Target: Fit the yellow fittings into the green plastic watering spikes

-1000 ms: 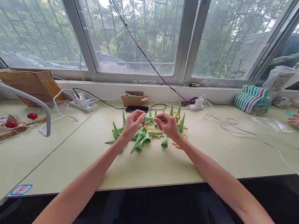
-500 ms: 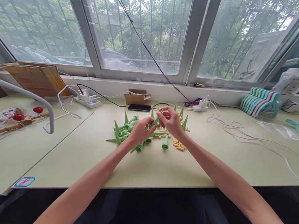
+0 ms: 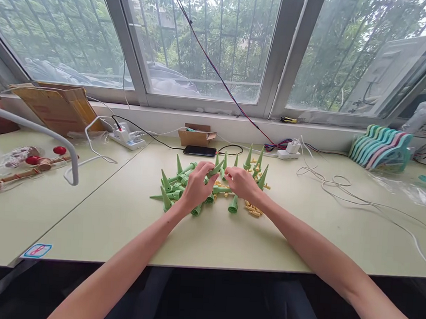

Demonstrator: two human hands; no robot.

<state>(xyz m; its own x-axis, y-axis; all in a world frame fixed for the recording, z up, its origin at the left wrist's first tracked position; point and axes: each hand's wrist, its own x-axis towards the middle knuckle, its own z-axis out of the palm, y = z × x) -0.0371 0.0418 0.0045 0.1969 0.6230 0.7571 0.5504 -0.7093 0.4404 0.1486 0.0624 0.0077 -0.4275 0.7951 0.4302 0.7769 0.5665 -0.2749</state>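
My left hand (image 3: 198, 183) is closed around a green plastic watering spike (image 3: 216, 168), its pointed end tilted up to the right. Close beside it, my right hand (image 3: 241, 182) has its fingers pinched together low over the pile; anything between them is hidden. Under and around both hands lie several more green spikes, some upright with tips up, such as one standing spike (image 3: 248, 158), others on their sides, like a spike (image 3: 233, 204) with its threaded open end facing me. Small yellow pegs (image 3: 253, 210) are scattered among them, partly covered by my right hand.
Behind the pile are a black phone (image 3: 199, 151) and a small open cardboard box (image 3: 196, 137). Power strips (image 3: 128, 143) and loose white cables (image 3: 328, 182) spread across the table. Pastel hangers (image 3: 381, 148) stand at the right; a grey curved tube (image 3: 72, 164) juts in from the left.
My hands came together over the spike, then parted slightly. The right hand has lowered toward the pile while the left keeps the spike. A co-worker's hand at far right left view.
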